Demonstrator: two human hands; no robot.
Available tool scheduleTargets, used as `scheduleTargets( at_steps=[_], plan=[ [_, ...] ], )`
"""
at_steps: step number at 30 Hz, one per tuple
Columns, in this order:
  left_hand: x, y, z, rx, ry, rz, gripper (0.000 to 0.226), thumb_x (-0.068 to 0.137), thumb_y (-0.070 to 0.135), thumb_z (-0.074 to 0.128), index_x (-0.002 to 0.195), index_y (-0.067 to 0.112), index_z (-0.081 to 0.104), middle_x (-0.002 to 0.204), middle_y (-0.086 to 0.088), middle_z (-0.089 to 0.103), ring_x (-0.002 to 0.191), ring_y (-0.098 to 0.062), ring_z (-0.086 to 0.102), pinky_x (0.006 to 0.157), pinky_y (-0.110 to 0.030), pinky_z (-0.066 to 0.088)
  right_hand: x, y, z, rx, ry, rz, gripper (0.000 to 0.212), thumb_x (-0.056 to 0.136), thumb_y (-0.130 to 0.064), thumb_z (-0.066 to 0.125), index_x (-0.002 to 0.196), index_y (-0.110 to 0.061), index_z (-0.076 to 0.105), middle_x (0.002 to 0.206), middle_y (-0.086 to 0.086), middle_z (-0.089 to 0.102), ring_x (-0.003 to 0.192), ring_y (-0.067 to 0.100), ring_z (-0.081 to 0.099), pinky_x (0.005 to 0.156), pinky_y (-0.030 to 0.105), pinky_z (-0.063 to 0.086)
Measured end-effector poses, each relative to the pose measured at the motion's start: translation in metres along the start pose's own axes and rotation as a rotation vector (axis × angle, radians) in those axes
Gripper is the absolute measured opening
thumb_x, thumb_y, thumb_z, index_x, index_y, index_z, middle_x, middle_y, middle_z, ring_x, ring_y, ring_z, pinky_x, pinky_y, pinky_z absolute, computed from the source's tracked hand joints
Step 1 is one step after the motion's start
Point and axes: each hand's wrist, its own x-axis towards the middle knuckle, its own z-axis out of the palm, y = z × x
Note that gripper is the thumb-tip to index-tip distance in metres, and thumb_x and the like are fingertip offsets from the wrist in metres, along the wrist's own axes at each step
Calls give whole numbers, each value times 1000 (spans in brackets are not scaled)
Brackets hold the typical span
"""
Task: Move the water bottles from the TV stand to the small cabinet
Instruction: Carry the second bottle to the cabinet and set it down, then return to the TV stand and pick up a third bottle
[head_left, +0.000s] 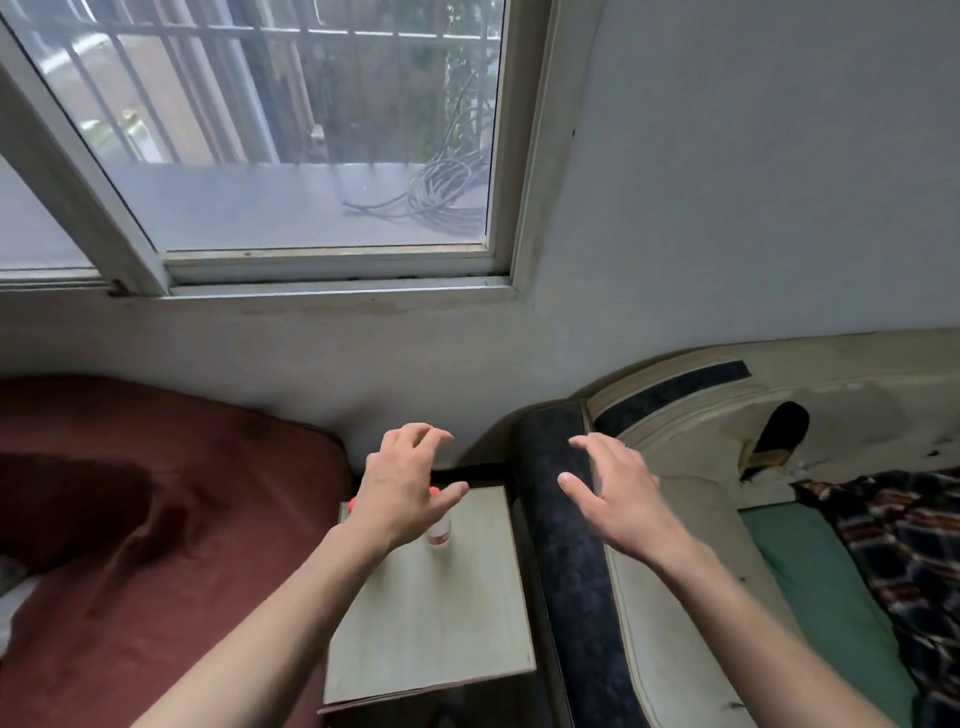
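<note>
Bedroom corner beneath a barred window (291, 130): a small pale wooden cabinet (441, 613) sits between a maroon bed (156, 519) and a cream headboard (727, 426). Above it, the left hand (405, 488) hovers with fingers spread over two red-capped clear plastic water bottles (439, 530), holding nothing. The right hand (618, 493) is spread wide, empty.

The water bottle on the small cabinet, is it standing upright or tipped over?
Upright: the water bottle stands on its base on the small cabinet, red cap uppermost, partly hidden by the left hand.
</note>
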Motion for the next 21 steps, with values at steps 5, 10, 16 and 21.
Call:
scheduleTargets(
  at_steps=[5, 10, 16, 21],
  plan=[
    [10, 13, -15, -53, 119, 83, 51, 82, 48, 72, 126, 27, 59, 131, 6, 55, 122, -22, 49, 94, -41, 48, -17, -6, -11, -40, 68, -9, 54, 93, -47, 53, 143, -28, 43, 151, -5, 39, 141, 19, 31, 113, 45, 31],
    [-4, 32, -11, -54, 84, 139, 50, 84, 51, 69, 128, 30, 57, 134, 7, 53, 126, -20, 46, 96, -40, 46, -32, -5, -12, -36, 80, 11, 54, 93, -48, 52, 142, -26, 44, 149, -3, 43, 139, 20, 34, 113, 48, 32],
    [-40, 27, -10, -23, 71, 46, 49, 83, 51, 69, 127, 31, 58, 135, 10, 53, 126, -19, 46, 95, -39, 46, -42, -10, -8, -33, 40, -1, 54, 94, -49, 51, 144, -29, 41, 152, -7, 38, 141, 20, 30, 111, 46, 30],
    [-69, 34, -27, 17, 129, -28, 50, 81, 53, 70, 125, 31, 58, 131, 11, 54, 122, -19, 49, 92, -39, 47, -47, -15, -5, 15, 20, -105, 55, 92, -51, 52, 142, -30, 43, 150, -8, 39, 139, 20, 32, 110, 43, 30]
  ],
)
